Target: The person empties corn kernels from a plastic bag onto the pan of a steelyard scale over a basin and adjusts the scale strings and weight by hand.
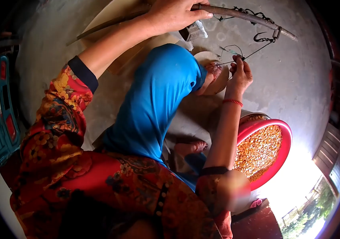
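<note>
A long wooden stick (253, 18) slants across the top of the view, with my left hand (176, 15) closed round it. Dark cord is wound near its right end, where a metal hook (262, 38) hangs. From beside the hook a thin dark string (257, 51) runs down to my right hand (239, 75). The fingertips of that hand pinch the string at a small dark knot, below the stick and apart from it. A thin loop stands up just left of those fingers.
A red basin (287, 147) of yellow kernels (259, 149) stands at the right, beside my right forearm. My bent knee in blue trousers (158, 87) is in the middle. Cardboard (128, 53) lies on the grey floor (297, 83). A teal case (0, 111) is at the far left.
</note>
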Tool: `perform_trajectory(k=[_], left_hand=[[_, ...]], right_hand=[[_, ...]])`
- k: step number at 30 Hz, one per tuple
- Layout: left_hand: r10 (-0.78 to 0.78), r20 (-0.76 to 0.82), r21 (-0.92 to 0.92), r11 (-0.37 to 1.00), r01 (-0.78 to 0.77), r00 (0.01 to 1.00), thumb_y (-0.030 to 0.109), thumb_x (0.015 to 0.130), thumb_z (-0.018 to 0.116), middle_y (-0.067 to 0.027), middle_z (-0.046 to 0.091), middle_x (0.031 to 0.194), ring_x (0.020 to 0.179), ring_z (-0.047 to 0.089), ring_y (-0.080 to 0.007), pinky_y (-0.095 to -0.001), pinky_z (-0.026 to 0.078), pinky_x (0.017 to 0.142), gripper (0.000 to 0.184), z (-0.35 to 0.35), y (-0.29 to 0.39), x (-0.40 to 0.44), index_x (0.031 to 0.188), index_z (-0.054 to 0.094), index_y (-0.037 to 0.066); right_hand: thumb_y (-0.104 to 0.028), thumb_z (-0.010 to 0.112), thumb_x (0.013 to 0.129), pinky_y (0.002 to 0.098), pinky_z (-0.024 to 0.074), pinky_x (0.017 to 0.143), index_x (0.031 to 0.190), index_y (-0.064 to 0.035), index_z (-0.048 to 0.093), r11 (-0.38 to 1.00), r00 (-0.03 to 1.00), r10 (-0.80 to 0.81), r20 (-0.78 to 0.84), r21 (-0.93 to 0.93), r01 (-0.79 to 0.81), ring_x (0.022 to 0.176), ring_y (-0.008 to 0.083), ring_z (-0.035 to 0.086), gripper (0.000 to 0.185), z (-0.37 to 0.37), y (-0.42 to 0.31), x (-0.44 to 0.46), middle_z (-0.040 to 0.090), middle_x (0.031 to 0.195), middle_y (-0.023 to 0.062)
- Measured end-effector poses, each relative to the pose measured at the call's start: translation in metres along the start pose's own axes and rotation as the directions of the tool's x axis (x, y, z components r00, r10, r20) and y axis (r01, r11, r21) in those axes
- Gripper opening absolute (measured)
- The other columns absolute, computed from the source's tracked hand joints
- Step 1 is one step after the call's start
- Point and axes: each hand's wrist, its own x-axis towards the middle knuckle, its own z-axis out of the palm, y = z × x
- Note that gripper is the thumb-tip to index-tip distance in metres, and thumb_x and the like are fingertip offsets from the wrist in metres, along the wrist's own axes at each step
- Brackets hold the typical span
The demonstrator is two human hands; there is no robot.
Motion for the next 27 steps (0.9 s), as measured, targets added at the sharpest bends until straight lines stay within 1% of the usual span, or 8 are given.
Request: perform_trajectory(k=[3, 10, 13, 14, 18, 19, 23, 27], left_hand=[[-0.024, 0.023, -0.014, 1.0, 0.024, 0.999, 0.028, 0.08, 0.06, -0.0154, 0.06, 0.07, 0.064, 0.06, -0.0288, -0.0378, 0.043, 0.056, 0.025, 0.002, -0.006, -0.004, 0.089, 0.058, 0.005], [-0.051, 0.074, -0.07, 0.996, 0.056, 0.996, 0.023, 0.081, 0.059, -0.0153, 0.057, 0.068, 0.062, 0.058, -0.028, -0.0371, 0.042, 0.055, 0.023, -0.007, -0.01, -0.013, 0.091, 0.056, 0.003], [0.127, -0.023, 0.025, 0.992, -0.126, 0.992, 0.022, 0.081, 0.059, -0.0158, 0.057, 0.07, 0.064, 0.058, -0.0274, -0.0367, 0.042, 0.057, 0.022, -0.008, -0.011, -0.012, 0.091, 0.056, 0.003], [-0.003, 0.066, -0.04, 0.999, 0.006, 0.998, 0.021, 0.081, 0.059, -0.0164, 0.058, 0.072, 0.067, 0.059, -0.0271, -0.0362, 0.043, 0.058, 0.022, -0.013, -0.003, -0.012, 0.092, 0.056, 0.002], [0.051, 0.018, -0.05, 0.998, -0.05, 0.999, 0.021, 0.08, 0.06, -0.0165, 0.058, 0.072, 0.066, 0.058, -0.0262, -0.0355, 0.043, 0.059, 0.022, -0.013, -0.003, -0.017, 0.092, 0.056, 0.002], [0.062, 0.0, -0.059, 0.996, -0.062, 0.998, 0.021, 0.08, 0.06, -0.0163, 0.058, 0.072, 0.065, 0.058, -0.0258, -0.0352, 0.043, 0.059, 0.023, -0.011, 0.0, -0.018, 0.091, 0.056, 0.002], [0.046, 0.032, -0.058, 0.997, -0.044, 0.998, 0.021, 0.079, 0.061, -0.0155, 0.058, 0.072, 0.064, 0.058, -0.0241, -0.0341, 0.043, 0.06, 0.022, -0.01, 0.013, -0.008, 0.09, 0.058, 0.002], [0.106, 0.025, -0.079, 0.991, -0.104, 0.994, 0.029, 0.078, 0.063, -0.009, 0.059, 0.067, 0.061, 0.056, -0.0206, -0.0335, 0.043, 0.057, 0.026, 0.006, -0.005, 0.0, 0.089, 0.059, 0.006]], right_hand=[[-0.005, 0.062, 0.081, 0.018, 0.0371, 0.046, 0.077, 0.0001, 0.064, 0.974, 1.0, 0.009, 0.029, 0.225, -0.015, 0.052, 0.0057, 0.048, 0.007, -0.007, -0.002, 0.0, 0.066, 0.077, 0.0069], [-0.009, 0.063, 0.083, 0.0169, 0.0365, 0.044, 0.074, -0.0034, 0.061, 0.976, 0.995, 0.085, 0.045, 0.198, -0.092, 0.049, 0.0044, 0.047, 0.011, -0.019, -0.011, -0.003, 0.067, 0.082, 0.0117], [-0.012, 0.065, 0.082, 0.0164, 0.0331, 0.042, 0.075, -0.0028, 0.063, 0.997, 0.995, 0.056, 0.084, 0.039, -0.059, 0.046, 0.003, 0.043, 0.011, -0.022, -0.02, -0.015, 0.067, 0.08, 0.0108], [-0.012, 0.065, 0.082, 0.0164, 0.0331, 0.042, 0.075, -0.0028, 0.063, 0.997, 0.994, 0.07, 0.081, 0.03, -0.073, 0.046, 0.003, 0.043, 0.011, -0.024, -0.021, -0.021, 0.067, 0.08, 0.0108], [-0.012, 0.065, 0.081, 0.0176, 0.0345, 0.042, 0.079, 0.0013, 0.065, 0.998, 0.993, 0.063, 0.102, -0.036, -0.06, 0.046, 0.0043, 0.042, 0.014, -0.021, -0.023, -0.013, 0.067, 0.08, 0.0095], [-0.012, 0.064, 0.081, 0.0184, 0.0401, 0.046, 0.085, 0.0036, 0.065, 0.993, 0.99, 0.038, 0.136, -0.12, -0.022, 0.049, 0.0076, 0.05, 0.017, -0.018, -0.022, -0.005, 0.067, 0.08, 0.0088], [-0.012, 0.062, 0.079, 0.0238, 0.0488, 0.05, 0.089, 0.006, 0.065, 0.774, 0.91, 0.237, 0.34, -0.633, 0.035, 0.06, 0.0125, 0.061, 0.021, -0.022, -0.059, 0.007, 0.065, 0.071, 0.0088], [-0.015, 0.056, 0.085, 0.0237, 0.0502, 0.055, 0.102, 0.0001, 0.063, 0.664, 0.911, 0.057, 0.408, -0.697, 0.27, 0.07, 0.0133, 0.063, 0.024, -0.046, -0.1, -0.054, 0.066, 0.085, 0.0082]])
